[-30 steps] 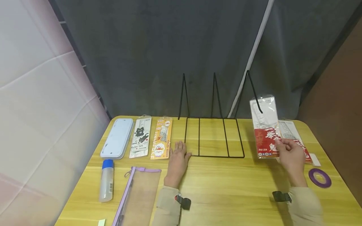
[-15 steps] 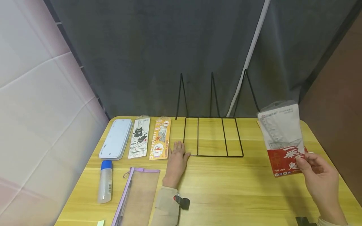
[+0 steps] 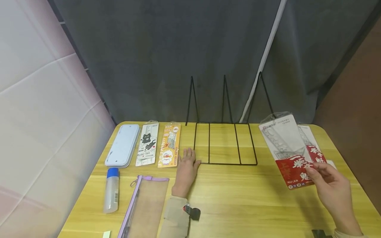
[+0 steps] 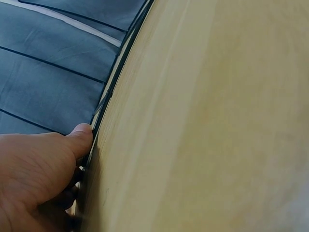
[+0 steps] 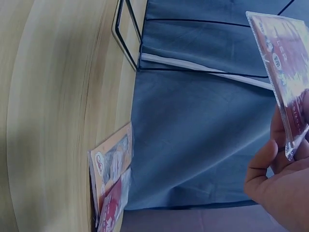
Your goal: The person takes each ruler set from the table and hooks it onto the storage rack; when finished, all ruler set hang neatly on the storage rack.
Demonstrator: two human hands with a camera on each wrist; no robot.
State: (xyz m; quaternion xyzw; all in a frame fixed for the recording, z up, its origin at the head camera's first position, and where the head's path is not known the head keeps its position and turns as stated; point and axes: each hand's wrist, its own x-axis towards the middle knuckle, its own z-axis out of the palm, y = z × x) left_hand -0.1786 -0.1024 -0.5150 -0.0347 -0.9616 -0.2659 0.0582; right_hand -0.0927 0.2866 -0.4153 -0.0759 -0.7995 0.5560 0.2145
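My right hand (image 3: 334, 191) pinches the lower right corner of a red-and-white ruler set package (image 3: 287, 153). The package tilts in the air, its clear hanging tab by the end of the rightmost prong of the black wire rack (image 3: 225, 164); whether the prong passes through the hole I cannot tell. In the right wrist view, that package (image 5: 285, 63) is seen edge-on from below. My left hand (image 3: 186, 173) rests with extended fingers at the rack's front left corner. In the left wrist view, its thumb (image 4: 81, 137) touches the dark wire.
Another red-and-white ruler package (image 3: 311, 142) lies behind the held one, over an orange package (image 5: 108, 157). On the left are an orange ruler package (image 3: 169, 145), a cat ruler set (image 3: 147, 143), a pale blue case (image 3: 123, 145), a blue-capped bottle (image 3: 111, 190) and a purple-edged mesh pouch (image 3: 148, 205).
My right hand first drew the ruler package rightward and nearer, away from the rack's right prong. Since then it has brought it back left toward the prong's end. My left hand stays put.
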